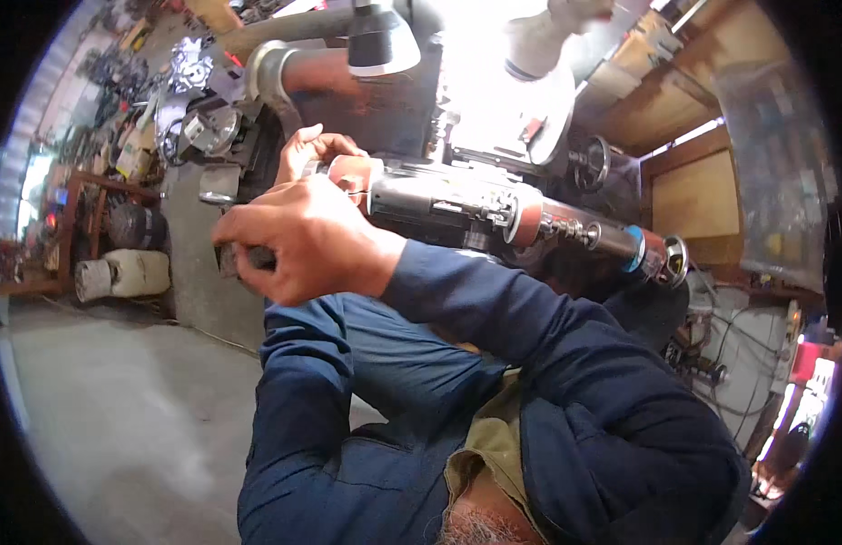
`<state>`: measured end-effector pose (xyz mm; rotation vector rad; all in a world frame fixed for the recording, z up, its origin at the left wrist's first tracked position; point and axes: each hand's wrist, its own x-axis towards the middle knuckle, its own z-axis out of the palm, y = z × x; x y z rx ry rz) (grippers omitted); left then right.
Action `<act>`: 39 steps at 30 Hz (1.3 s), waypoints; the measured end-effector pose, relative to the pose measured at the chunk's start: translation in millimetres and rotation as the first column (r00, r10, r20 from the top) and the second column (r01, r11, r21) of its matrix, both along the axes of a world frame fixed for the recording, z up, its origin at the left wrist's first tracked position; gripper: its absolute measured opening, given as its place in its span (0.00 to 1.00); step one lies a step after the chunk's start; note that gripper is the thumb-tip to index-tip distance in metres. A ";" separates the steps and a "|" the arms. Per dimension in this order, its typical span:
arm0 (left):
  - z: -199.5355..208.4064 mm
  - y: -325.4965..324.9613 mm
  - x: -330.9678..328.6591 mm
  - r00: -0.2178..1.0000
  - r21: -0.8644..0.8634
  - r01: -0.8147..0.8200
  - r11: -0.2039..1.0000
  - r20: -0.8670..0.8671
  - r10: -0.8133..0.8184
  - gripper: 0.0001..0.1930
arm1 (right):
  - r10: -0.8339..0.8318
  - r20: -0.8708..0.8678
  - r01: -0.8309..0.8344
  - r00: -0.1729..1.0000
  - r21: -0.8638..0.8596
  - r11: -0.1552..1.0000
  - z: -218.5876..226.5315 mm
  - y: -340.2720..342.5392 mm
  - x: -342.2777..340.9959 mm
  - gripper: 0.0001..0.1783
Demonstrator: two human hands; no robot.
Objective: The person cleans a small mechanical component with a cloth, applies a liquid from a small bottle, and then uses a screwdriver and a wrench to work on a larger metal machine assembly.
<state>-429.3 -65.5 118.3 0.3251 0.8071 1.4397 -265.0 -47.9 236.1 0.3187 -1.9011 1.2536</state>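
In front of me lies a long metal machine [430,195] with reddish-brown collars and a polished cylindrical body. My right hand [303,238] reaches across to its left end, palm down. The thumb and index finger curl toward each other by a small dark grey piece [227,260]; whether they grip it is hard to tell. Behind it, my left hand [314,150] is partly covered, its fingers bent around the machine's left end beside a reddish collar [356,173]. What the left fingers hold is hidden. A short metal rod end [218,197] sticks out left of my hands.
A lamp [382,41] hangs over the machine's far side. One handwheel [675,261] is at the machine's right end, another handwheel [594,162] farther back. A cream-coloured canister [135,273] lies on the left floor. Cables [730,318] run down at the right.
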 end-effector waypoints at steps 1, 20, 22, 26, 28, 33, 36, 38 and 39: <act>-9.8 5.1 -11.9 0.994 0.054 0.108 0.993 0.029 -0.110 0.35 | -0.068 -0.069 0.069 0.995 0.009 0.998 -3.5 -1.9 -2.4 0.12; -17.4 -30.8 -20.7 0.383 -0.168 -0.421 0.891 -0.924 0.007 0.41 | 0.279 0.428 -0.430 0.860 0.310 0.848 -5.5 5.1 152.7 0.13; 4.8 -25.2 11.1 0.070 0.147 -0.378 0.914 -0.980 0.187 0.33 | 0.111 0.625 -0.407 0.773 0.355 0.842 -29.4 31.7 208.4 0.14; 25.4 -34.1 89.4 -0.312 0.269 -0.102 0.958 -0.923 0.226 0.56 | -0.218 0.858 -0.225 0.466 0.353 0.908 -59.4 73.5 314.8 0.18; 11.8 -33.1 104.5 -0.189 0.244 -0.146 0.959 -0.958 0.215 0.48 | -0.323 0.917 -0.059 0.234 0.345 0.937 -54.7 88.3 366.6 0.21; -13.3 -42.6 94.7 -0.711 0.377 -0.159 0.913 -0.685 0.159 0.42 | -0.366 0.917 0.496 0.160 0.246 0.833 -54.6 109.9 456.1 0.23; -26.6 -21.7 85.6 -0.751 0.476 0.006 0.879 -0.578 0.318 0.37 | -0.452 0.880 0.769 0.143 0.189 0.611 -67.3 112.8 507.6 0.30; -8.2 -35.2 103.7 -0.598 0.326 -0.252 0.911 -0.792 0.118 0.37 | -0.411 0.909 0.841 0.063 0.173 0.513 -63.0 119.2 533.7 0.42; -1.1 -41.7 103.0 -0.562 0.214 -0.284 0.935 -0.827 0.019 0.41 | -0.412 0.910 0.857 0.048 0.175 0.485 -62.1 122.3 552.6 0.42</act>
